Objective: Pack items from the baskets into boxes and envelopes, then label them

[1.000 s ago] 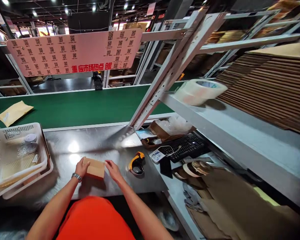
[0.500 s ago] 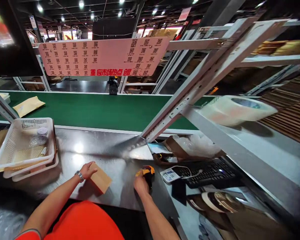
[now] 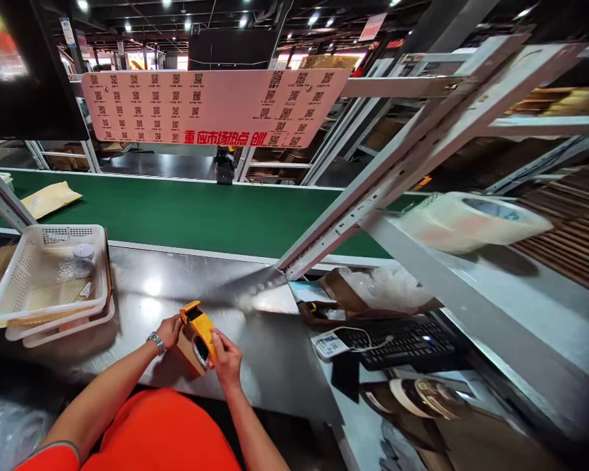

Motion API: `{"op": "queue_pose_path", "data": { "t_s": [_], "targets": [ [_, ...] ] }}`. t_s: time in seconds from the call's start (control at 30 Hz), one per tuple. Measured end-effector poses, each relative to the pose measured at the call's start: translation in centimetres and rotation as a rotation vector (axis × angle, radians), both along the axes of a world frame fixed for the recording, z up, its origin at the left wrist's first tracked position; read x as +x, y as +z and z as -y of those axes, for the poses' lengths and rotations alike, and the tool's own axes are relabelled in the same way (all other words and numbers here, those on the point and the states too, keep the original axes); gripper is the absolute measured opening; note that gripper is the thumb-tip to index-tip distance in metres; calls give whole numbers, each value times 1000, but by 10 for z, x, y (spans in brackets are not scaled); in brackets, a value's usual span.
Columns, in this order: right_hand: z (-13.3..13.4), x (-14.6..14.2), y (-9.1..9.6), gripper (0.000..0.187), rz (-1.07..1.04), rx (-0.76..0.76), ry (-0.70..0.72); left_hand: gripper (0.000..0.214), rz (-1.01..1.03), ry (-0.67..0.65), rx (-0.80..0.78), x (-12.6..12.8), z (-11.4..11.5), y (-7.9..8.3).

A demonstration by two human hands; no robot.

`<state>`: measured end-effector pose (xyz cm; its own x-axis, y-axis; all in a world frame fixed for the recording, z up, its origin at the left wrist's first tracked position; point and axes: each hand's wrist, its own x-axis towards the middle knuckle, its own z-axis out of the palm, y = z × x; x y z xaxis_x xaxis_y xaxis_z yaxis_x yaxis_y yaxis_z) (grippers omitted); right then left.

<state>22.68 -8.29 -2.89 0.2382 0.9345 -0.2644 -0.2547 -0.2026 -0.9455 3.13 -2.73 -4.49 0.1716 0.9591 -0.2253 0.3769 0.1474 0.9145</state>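
A small brown cardboard box (image 3: 189, 353) stands on the metal workbench (image 3: 262, 347) in front of me. My left hand (image 3: 169, 331), with a metal watch on its wrist, grips the box at its far left side. In my right hand (image 3: 227, 360) is a yellow tape dispenser (image 3: 203, 329) with a roll of tape in it. The dispenser is over the box and hides most of its top. Its front end is close to the fingers of my left hand; whether it touches the box I cannot tell.
White plastic baskets (image 3: 53, 275) are stacked at the left. Behind the bench runs a green conveyor belt (image 3: 201, 209) carrying a padded envelope (image 3: 53, 198). A slanting metal post (image 3: 343, 203), a keyboard (image 3: 412, 343) and a shelf with large tape rolls (image 3: 471, 222) stand at the right.
My right hand has lifted the tape dispenser from the right part of the bench and brought it left over the box. My left hand still grips the box.
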Motion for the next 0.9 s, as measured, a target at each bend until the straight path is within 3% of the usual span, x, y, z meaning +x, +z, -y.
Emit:
{"op": "queue_pose_path", "data": {
  "t_s": [0.13,0.33,0.47,0.53,0.6,0.73,0.9],
  "targets": [
    [-2,7,-15,75,52,25,18,50,38,103,-93,-3,-6,4],
    [0,13,-28,69,50,59,44,68,28,348,-200,-19,-16,16],
    [2,14,-28,69,49,73,89,82,204,210,-467,-16,-17,33],
    [2,16,-28,70,52,80,141,76,276,183,-548,-10,-17,39],
    [3,18,-26,70,56,86,192,63,265,231,-521,-6,-17,41],
    [2,16,-11,66,61,82,248,48,179,277,-456,-6,-15,36],
    [3,14,31,64,123,23,379,50,0,326,-356,-26,-21,29]
  ]
}}
